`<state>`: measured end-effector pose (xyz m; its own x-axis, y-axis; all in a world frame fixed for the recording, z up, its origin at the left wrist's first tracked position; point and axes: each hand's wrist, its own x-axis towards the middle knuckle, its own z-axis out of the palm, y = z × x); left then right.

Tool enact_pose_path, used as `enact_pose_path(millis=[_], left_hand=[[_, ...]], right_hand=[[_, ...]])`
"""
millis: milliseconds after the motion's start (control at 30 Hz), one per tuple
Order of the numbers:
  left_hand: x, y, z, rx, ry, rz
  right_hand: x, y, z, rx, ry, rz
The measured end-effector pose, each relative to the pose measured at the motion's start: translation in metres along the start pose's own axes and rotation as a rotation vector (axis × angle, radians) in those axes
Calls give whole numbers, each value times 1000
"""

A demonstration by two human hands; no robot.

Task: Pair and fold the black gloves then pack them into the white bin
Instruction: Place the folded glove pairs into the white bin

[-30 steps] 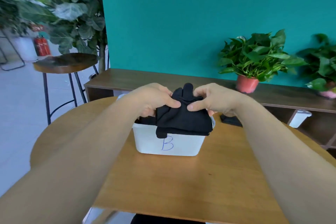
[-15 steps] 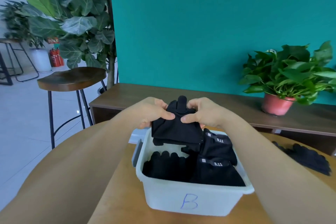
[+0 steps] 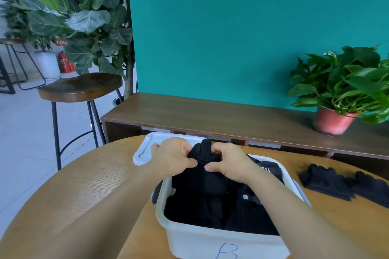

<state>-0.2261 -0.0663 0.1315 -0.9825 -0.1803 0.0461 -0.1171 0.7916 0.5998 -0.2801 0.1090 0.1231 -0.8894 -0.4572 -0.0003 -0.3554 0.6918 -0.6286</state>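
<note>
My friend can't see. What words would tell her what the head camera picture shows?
The left hand and right hand pinch a folded bundle of black gloves at the far end of a white bin marked B, which holds packed black gloves. The bin sits on a round wooden table, with loose black gloves lying to its right.

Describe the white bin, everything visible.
The white bin is a rectangular tub of matte plastic with rounded corners and a flared rim. A blue handwritten B marks its near wall. It stands upright on the wooden table and holds folded black gloves. The left hand and right hand pinch a folded pair at its far side.
</note>
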Motion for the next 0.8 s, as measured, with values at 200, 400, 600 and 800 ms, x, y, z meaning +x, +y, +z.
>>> enact_pose_path(millis=[200, 400, 600, 800], left_hand=[[-7, -9, 2, 143, 77, 71], [-26, -23, 7, 37, 160, 134], [-39, -29, 9, 73, 64, 149], [-37, -26, 7, 172, -40, 92]], right_hand=[[-3, 5, 10, -31, 43, -12], [-7, 4, 13, -79, 103, -19], [-22, -5, 4, -384, 241, -124], [-44, 8, -3, -440, 173, -301]])
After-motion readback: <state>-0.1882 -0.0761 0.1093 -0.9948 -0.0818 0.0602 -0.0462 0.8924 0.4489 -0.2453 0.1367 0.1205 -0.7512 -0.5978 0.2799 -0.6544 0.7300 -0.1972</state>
